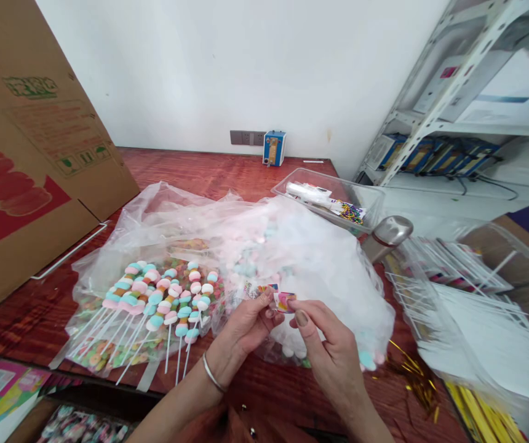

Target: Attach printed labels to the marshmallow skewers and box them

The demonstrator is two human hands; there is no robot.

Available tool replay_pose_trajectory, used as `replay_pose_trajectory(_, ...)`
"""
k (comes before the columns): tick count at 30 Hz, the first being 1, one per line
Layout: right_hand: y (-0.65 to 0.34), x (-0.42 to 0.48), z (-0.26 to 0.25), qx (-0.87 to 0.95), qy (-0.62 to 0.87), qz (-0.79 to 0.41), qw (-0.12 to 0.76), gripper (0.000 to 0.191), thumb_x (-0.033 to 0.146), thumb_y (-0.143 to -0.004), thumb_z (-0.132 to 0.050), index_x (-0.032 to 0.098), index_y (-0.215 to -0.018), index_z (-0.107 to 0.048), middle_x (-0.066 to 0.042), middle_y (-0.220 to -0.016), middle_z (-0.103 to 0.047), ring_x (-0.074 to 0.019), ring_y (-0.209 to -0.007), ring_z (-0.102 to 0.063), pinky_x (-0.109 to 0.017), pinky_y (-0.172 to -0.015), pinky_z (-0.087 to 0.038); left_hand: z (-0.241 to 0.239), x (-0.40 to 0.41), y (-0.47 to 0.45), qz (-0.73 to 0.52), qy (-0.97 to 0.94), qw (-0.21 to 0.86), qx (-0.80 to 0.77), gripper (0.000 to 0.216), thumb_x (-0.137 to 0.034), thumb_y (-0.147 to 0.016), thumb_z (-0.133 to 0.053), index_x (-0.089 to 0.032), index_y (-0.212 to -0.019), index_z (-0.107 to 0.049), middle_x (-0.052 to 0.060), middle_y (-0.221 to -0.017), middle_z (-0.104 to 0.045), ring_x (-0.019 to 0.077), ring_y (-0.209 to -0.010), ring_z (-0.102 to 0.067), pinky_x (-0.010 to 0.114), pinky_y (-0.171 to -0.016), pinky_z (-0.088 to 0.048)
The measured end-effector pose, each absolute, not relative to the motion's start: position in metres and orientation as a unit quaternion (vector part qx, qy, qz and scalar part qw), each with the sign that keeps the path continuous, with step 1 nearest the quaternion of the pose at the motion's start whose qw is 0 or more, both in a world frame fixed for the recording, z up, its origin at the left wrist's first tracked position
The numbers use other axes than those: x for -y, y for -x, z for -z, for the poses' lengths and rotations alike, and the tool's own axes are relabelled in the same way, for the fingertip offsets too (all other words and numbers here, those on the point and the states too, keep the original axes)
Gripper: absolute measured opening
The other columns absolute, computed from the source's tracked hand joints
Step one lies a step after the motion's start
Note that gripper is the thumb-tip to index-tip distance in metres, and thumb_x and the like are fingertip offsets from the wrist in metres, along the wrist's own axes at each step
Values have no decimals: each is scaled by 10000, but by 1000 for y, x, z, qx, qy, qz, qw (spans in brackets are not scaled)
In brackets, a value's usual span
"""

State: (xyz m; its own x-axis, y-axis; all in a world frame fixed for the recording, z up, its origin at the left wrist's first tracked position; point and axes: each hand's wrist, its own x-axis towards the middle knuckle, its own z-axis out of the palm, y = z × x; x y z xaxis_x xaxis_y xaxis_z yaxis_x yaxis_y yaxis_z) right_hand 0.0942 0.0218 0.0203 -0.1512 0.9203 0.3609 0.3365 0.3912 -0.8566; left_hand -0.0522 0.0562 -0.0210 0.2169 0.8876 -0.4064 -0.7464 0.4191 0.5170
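In the middle of the head view, my left hand [250, 325] is closed in a pinch on a small colourful printed card [269, 288]. Thumb and fingers of my right hand [328, 344] pinch a second small printed piece [285, 301], pink and yellow, which touches the fingers of the left. Both hands are over a large clear plastic bag [320, 258] holding pastel candies. To their left, several marshmallow skewers [160, 295] in pink, blue and white on white sticks lie on a bag of coloured ring candies [101, 357].
A big cardboard box [29, 135] stands at left. Behind the bag is a clear tray [370, 203] with beads and packets. At right are a metal flask [389, 237], a bin of white sticks [477, 332], gold ties [414, 372] and a shelf rack [430, 126].
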Motion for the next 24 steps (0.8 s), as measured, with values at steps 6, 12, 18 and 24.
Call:
replay_pose_trajectory(6, -91, -20, -24, 723, 421, -270, 477, 213, 199, -947, -548, 266, -1099, -682, -58, -1069, -671, -198, -1022, -625, -323, -877, -507, 22, -56, 52, -532, -50, 800, -274, 267, -224, -627, -858, -127, -706, -623, -52, -547, -507, 38, -475, -415, 188, -533, -432)
replay_pose_trajectory(12, -96, -11, -27, 680, 444, -252, 526, 227, 203, -950, -526, 260, -1132, -650, -75, -1116, -645, -221, -1012, -633, -381, -886, -509, 14, -53, 53, -540, -22, 803, -251, 276, -194, -625, -857, -138, -680, -592, -72, -528, -456, 22, -458, -365, 182, -532, -416)
replay_pose_trajectory(18, -83, -6, -19, 582, 521, -277, 559, 202, 271, -966, -502, 242, -1129, -616, -59, -976, -661, -197, -832, -643, -327, -774, -518, -26, -33, 88, -595, -60, 766, -235, 336, -150, -556, -866, -157, -632, -539, -64, -566, -421, 20, -460, -311, 177, -473, -347)
replay_pose_trajectory(24, -21, -13, 8, 767, 400, -400, 303, 184, 235, -946, -485, 221, -1006, -659, -47, -947, -673, -199, -872, -622, -302, -781, -465, -64, 14, 199, -814, -124, 534, -191, 354, -75, -628, -804, -186, -608, -468, -68, -557, -398, 41, -463, -386, 162, -447, -382)
